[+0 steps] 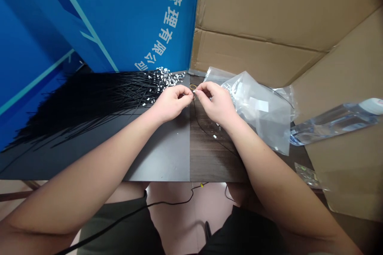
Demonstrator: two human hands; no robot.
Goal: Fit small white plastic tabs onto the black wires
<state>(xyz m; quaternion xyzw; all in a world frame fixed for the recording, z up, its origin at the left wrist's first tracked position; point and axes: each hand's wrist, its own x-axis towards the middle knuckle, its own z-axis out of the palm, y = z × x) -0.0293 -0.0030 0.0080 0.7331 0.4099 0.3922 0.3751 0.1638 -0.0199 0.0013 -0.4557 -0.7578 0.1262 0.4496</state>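
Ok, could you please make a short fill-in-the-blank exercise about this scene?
1. The left hand and right hand meet in the middle, touching with their ____.
2. The wire pile lies on the ____ side of the hands.
3. The banner behind that pile is ____.
4. The clear bag lies beside the ____ hand.

Missing words: fingers; left; blue; right.
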